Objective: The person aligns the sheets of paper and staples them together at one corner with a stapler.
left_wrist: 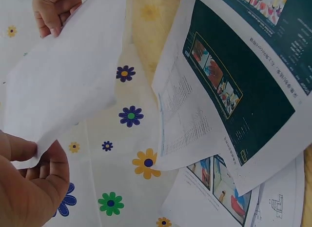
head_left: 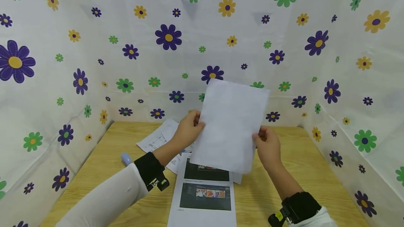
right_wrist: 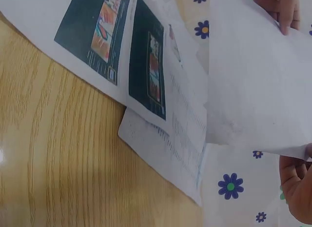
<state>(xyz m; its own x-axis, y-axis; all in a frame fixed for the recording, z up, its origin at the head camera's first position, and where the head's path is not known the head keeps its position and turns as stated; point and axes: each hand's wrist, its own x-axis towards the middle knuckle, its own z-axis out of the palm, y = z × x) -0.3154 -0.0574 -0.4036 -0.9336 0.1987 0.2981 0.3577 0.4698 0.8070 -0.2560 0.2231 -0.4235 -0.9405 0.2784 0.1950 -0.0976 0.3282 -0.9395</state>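
Note:
A blank white sheet of paper [head_left: 230, 125] is held up above the table, tilted a little to the right. My left hand [head_left: 188, 129] pinches its left edge between thumb and fingers, and my right hand [head_left: 267, 146] pinches its right edge. Both grips also show in the left wrist view, where the left hand [left_wrist: 34, 178] is near and the right hand [left_wrist: 56, 12] is farther off. Below the sheet lies a printed page [head_left: 205, 199] with dark screenshots. Under and behind it are more papers, among them a page with line drawings [head_left: 154, 139].
The wooden table [head_left: 126, 199] carries the overlapping papers in its middle. A light blue rounded object [head_left: 126, 158] lies left of them, near my left forearm. A white cloth with printed flowers [head_left: 151, 62] stands around the back and both sides.

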